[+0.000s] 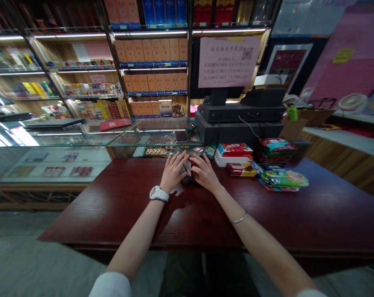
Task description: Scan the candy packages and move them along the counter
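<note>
My left hand (175,170), with a white watch (159,193) at the wrist, reaches over the far middle of the dark red wooden table (119,206). My right hand (204,171), with a silver bracelet (239,218) on that forearm, faces it from the right. Fingers of both hands curve around a small light-and-dark item (188,168) between them, mostly covered and too blurred to name. To the right of my right hand lie a red-and-white box stack (235,153) and yellow-and-red snack packs (241,169).
Green packets (282,179) and a pile of dark red packets (275,150) lie farther right. Behind stands a black register with a monitor bearing a pink sign (227,62). A glass display case (156,140) borders the table's far edge, with stocked shelves beyond.
</note>
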`<state>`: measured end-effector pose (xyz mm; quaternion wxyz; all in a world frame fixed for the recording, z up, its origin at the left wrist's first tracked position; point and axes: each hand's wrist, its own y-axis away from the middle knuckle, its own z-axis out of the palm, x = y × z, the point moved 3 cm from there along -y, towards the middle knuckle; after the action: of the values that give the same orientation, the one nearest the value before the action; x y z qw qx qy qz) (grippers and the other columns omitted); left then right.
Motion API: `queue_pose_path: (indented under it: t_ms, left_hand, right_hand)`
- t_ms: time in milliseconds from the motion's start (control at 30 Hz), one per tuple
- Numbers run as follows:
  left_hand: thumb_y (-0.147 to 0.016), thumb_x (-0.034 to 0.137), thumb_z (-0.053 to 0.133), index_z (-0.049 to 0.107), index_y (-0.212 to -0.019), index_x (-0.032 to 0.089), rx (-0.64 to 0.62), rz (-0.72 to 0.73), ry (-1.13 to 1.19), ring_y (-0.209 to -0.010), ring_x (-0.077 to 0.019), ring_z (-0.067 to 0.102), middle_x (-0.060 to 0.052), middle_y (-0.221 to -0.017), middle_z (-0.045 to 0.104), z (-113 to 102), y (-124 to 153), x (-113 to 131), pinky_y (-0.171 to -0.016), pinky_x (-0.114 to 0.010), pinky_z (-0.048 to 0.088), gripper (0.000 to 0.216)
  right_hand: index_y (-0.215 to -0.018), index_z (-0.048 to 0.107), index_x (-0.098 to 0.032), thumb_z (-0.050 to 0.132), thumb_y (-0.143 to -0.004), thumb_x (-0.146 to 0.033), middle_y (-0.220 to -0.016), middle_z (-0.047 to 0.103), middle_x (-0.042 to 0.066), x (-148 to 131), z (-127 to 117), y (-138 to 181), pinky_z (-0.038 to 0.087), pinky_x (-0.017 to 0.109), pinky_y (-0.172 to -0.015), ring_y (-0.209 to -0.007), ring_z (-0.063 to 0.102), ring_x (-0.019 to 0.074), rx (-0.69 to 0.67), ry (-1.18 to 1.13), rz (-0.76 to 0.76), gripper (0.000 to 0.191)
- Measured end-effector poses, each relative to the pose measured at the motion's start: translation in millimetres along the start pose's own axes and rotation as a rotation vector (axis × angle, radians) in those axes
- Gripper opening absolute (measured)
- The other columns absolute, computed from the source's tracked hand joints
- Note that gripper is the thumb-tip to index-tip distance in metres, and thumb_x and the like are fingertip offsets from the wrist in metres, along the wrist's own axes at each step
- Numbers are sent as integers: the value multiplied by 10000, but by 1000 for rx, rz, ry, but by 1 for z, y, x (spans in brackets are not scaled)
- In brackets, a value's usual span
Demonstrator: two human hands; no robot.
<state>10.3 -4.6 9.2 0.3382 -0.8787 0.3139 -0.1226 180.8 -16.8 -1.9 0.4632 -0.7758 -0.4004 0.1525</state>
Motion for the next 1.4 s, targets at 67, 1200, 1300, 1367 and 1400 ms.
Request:
queue_pose_path:
  t_ms: [67,1200,1300,1367,1400]
  left_hand:
    - [-851,279,682,415,-1492,245,17,-8,12,-1466,-274,368,-75,-1558,449,-1,0,-1,-1242,-516,238,695]
    - [-864,279,664,586,-1353,285,98,1,14,-1331,-278,529,-75,-1419,595,-4,0,-10,-1239,-559,229,496]
    - [-873,304,668,615,-1323,288,103,21,5,-1316,-275,545,-74,-1425,595,-3,1,-13,-1228,-555,259,454]
    - [-881,324,665,627,-1311,284,120,16,2,-1313,-276,550,-79,-1420,601,-3,2,-16,-1227,-558,260,433]
    - [-886,331,660,631,-1307,282,131,6,2,-1319,-277,546,-81,-1419,601,-3,3,-18,-1229,-562,252,425]
  right_hand:
    - [-991,577,-259,564,-920,-191,-1383,601,78,0,-1,-1,258,616,-1205,-1427,430,235,-30,-1,20,99]
    - [-1314,570,-243,628,-898,-297,-1475,539,117,36,5,18,246,604,-1196,-1424,425,278,-103,94,328,424]
    - [-1383,531,-245,634,-897,-303,-1489,527,112,35,4,15,247,597,-1200,-1444,401,281,-112,94,343,500]
    - [-1419,500,-238,639,-898,-313,-1517,494,115,34,2,11,246,594,-1203,-1461,375,284,-119,88,350,545]
    - [-1437,484,-238,638,-900,-322,-1533,472,116,33,0,8,248,593,-1202,-1469,360,286,-123,84,354,565]
